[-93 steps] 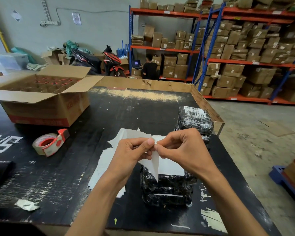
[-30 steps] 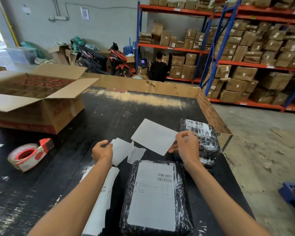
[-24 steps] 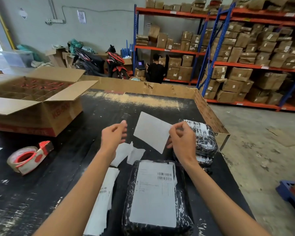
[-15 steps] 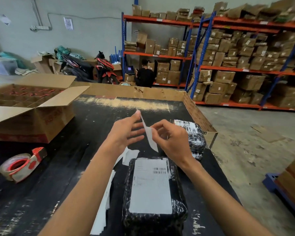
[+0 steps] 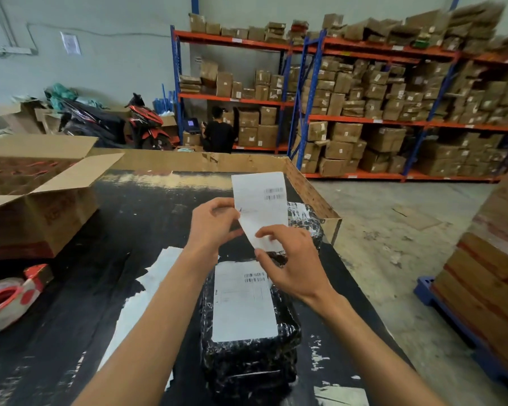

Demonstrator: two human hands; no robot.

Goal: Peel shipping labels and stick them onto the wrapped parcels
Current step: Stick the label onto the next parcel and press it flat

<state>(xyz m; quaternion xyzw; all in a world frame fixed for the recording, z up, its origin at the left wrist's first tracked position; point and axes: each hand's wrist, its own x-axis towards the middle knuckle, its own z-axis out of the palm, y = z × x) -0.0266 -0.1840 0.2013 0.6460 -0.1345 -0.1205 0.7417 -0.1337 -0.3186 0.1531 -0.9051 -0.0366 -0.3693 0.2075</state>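
Note:
I hold a white shipping label [image 5: 260,203] upright above the table, its barcode facing me. My left hand [image 5: 213,222] pinches its left edge and my right hand [image 5: 288,259] pinches its lower end. Below my hands lies a black wrapped parcel [image 5: 250,356] with a white label [image 5: 242,303] stuck flat on its top. A second black wrapped parcel [image 5: 307,221] lies further back, partly hidden behind the held label and my right hand. White backing papers [image 5: 147,291] lie strewn on the table left of the near parcel.
The black table [image 5: 100,244] has a cardboard rim along its far and right edges. An open cardboard box [image 5: 41,200] stands at the left, a red-and-white tape dispenser [image 5: 9,294] near it. Stacked cartons on a blue pallet [image 5: 487,273] stand right. A person [image 5: 217,130] works by the shelves.
The label was edge-on between my hands; now it is turned upright with its printed face toward me. My left hand has closed onto its left edge. The view has shifted slightly.

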